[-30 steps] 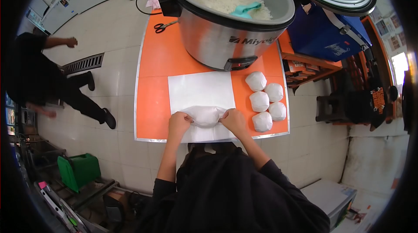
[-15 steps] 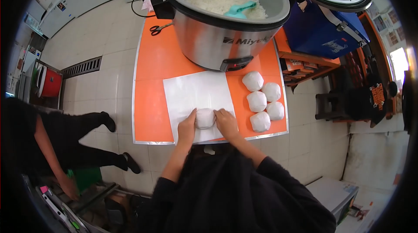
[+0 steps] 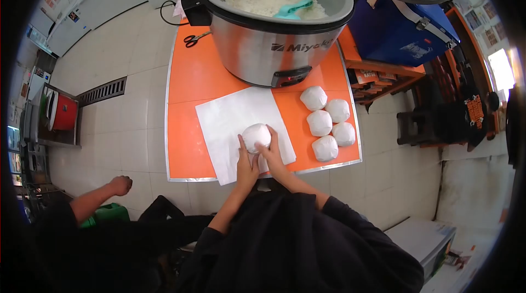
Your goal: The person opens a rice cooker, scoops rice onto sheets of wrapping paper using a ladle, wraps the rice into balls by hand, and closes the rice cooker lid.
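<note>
Your left hand (image 3: 247,169) and right hand (image 3: 272,155) clamp their fingers on the white bundle (image 3: 256,136), above the paper (image 3: 224,120) by the tabletop's (image 3: 189,82) near edge. Excess squeeze may split it; slack fingers may drop it.

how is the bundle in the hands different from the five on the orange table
The held bundle is between the left hand and right hand; the five bundles lie untouched. The held bundle is over white paper; the five bundles rest on the orange table. All are white and rounded.
</note>
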Tool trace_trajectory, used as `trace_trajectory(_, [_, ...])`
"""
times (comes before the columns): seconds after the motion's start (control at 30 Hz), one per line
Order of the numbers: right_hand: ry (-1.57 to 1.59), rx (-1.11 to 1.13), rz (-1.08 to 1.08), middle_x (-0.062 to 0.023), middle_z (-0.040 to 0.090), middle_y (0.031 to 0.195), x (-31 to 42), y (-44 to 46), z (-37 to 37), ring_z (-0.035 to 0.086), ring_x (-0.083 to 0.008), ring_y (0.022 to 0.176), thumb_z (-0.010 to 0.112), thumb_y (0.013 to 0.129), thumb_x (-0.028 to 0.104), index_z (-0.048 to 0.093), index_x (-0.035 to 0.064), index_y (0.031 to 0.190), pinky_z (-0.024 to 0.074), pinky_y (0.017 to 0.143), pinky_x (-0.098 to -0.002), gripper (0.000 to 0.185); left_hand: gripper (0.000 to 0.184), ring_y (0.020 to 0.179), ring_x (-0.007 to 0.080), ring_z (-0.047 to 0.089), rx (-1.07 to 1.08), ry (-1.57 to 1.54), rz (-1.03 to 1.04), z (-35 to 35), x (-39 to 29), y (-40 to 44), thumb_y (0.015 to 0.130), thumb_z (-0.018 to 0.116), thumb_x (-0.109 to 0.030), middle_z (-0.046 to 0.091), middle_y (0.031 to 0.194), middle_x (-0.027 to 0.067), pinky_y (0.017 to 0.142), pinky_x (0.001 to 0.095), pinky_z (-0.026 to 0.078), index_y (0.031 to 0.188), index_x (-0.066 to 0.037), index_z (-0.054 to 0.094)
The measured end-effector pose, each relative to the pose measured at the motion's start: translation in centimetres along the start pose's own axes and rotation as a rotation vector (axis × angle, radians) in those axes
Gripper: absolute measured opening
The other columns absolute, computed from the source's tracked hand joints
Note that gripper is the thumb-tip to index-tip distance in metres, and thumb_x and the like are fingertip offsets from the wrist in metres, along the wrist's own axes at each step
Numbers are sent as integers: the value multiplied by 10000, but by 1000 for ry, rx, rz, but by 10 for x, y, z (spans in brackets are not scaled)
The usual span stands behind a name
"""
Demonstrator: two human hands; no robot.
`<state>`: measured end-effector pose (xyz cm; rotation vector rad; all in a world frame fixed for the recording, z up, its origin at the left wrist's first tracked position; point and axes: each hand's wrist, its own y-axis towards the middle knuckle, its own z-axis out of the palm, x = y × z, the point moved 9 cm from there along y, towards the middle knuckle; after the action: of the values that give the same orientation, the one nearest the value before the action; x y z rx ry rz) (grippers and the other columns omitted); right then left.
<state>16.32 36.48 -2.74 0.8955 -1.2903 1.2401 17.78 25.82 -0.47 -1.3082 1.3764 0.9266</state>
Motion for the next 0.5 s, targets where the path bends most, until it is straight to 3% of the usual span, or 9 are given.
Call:
trace_trajectory(0.03, [336, -68, 123, -170, 421, 1242, 0, 8, 2, 390, -271, 1212, 617, 807, 119, 319, 13, 1286, 376, 971, -379, 574, 698, 1299, 422, 255, -20, 56, 119, 2, -15, 2, 849, 496, -76, 200, 1414, 297, 1069, 452, 210, 1402, 48, 87])
trace_trajectory(0.07, [364, -98, 254, -119, 468, 1135, 20, 10, 5, 477, -213, 1076, 629, 832, 164, 331, 28, 1257, 438, 890, -352, 537, 712, 1312, 421, 227, -40, 112, 243, 3, -30, 5, 855, 494, -93, 168, 1426, 296, 1072, 443, 205, 1404, 47, 62])
trace_trajectory(0.13, [551, -131, 263, -112, 482, 1124, 26, 12, 9, 504, -207, 1035, 637, 817, 146, 342, 37, 1263, 453, 863, -339, 546, 732, 1334, 387, 203, -38, 117, 432, 3, -56, 7, 899, 474, -207, 102, 1459, 256, 1075, 403, 205, 1411, 34, 9])
trace_trajectory(0.17, [643, -145, 268, -109, 489, 1118, 29, 14, 10, 517, -204, 1015, 640, 810, 137, 347, 42, 1266, 460, 849, -333, 551, 730, 1333, 368, 213, -47, -155, 407, -2, -62, 10, 907, 468, -237, 121, 1457, 242, 1074, 399, 209, 1413, 31, 14])
trace_trajectory(0.23, [510, -72, 108, -109, 493, 1121, 52, 11, 9, 515, -203, 1019, 648, 797, 136, 366, 57, 1268, 453, 860, -328, 555, 730, 1329, 329, 234, -62, -702, 338, 0, -84, 10, 923, 455, -298, 157, 1452, 214, 1072, 392, 216, 1416, 26, 25])
trace_trajectory(0.27, [444, -37, 32, -109, 495, 1122, 65, 8, 9, 514, -203, 1021, 652, 791, 135, 375, 64, 1269, 449, 865, -325, 557, 704, 1288, 269, 301, -184, -897, 218, -1, -89, 8, 923, 475, -336, 221, 1429, 175, 1044, 375, 274, 1406, 34, 119])
trace_trajectory(0.37, [214, 120, -27, -92, 486, 1148, 114, -10, 14, 490, -197, 1065, 637, 792, 145, 350, 81, 1303, 416, 902, -315, 589, 671, 1238, 223, 366, -176, -905, -35, 2, -100, 7, 898, 538, -296, 286, 1402, 159, 1014, 343, 321, 1373, 37, 201])
trace_trajectory(0.4, [343, 180, 8, -72, 468, 1168, 112, -10, 14, 476, -194, 1087, 657, 774, 169, 345, 77, 1301, 386, 936, -321, 619, 654, 1171, 204, 430, -142, -858, -66, 2, -92, 9, 856, 606, -234, 337, 1374, 152, 981, 321, 366, 1341, 28, 255])
trace_trajectory(0.5, [305, 240, -50, -100, 478, 1181, 130, -12, 1, 480, -193, 1097, 681, 773, 151, 377, 88, 1253, 390, 931, -306, 571, 634, 1039, 194, 510, -136, -690, 25, -3, -113, 17, 831, 646, -291, 482, 1184, 129, 910, 318, 423, 1301, -6, 331])
